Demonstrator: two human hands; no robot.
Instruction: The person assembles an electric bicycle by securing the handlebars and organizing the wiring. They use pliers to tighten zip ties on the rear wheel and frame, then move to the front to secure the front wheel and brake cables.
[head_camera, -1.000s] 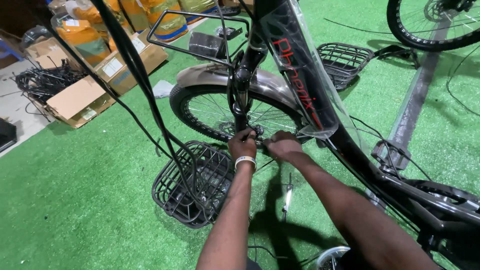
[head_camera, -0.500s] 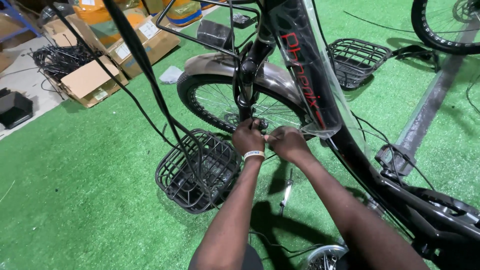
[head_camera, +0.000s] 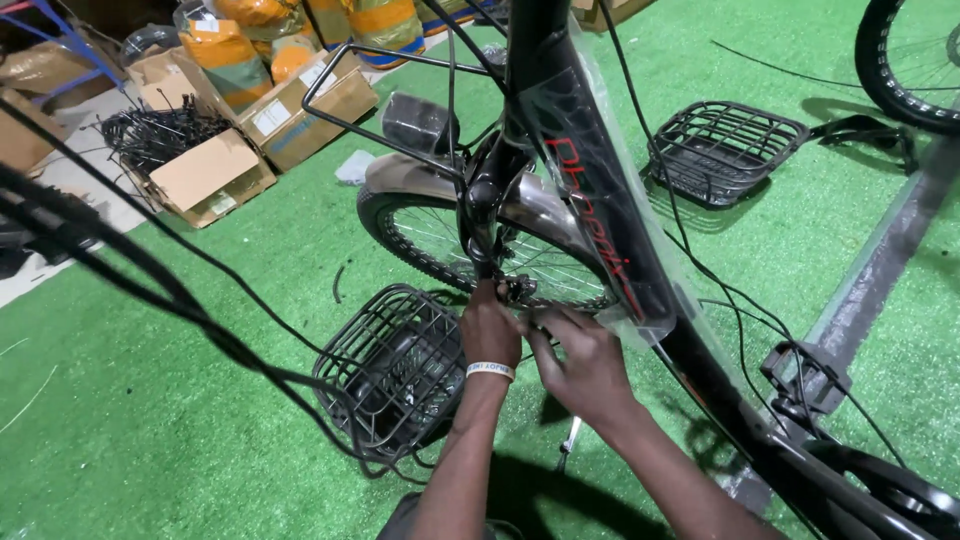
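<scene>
At the hub of the black spoked bicycle wheel (head_camera: 480, 250), your left hand (head_camera: 489, 330) pinched a small dark fitting (head_camera: 518, 289), your right hand (head_camera: 585, 362) had fingers curled beside it, and a slip could have dropped it among the spokes.

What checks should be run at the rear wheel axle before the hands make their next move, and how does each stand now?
1. Left hand at the axle end, beside the rear wheel: ok.
2. Right hand at the same spot, its fingers pinching there: ok.
3. Small part or tool in the hands: cannot tell, hidden.
4. Black cables hang across the view, clear of both hands: ok.
5. Wire basket lies on the green mat right beside the left forearm: not ok.
</scene>
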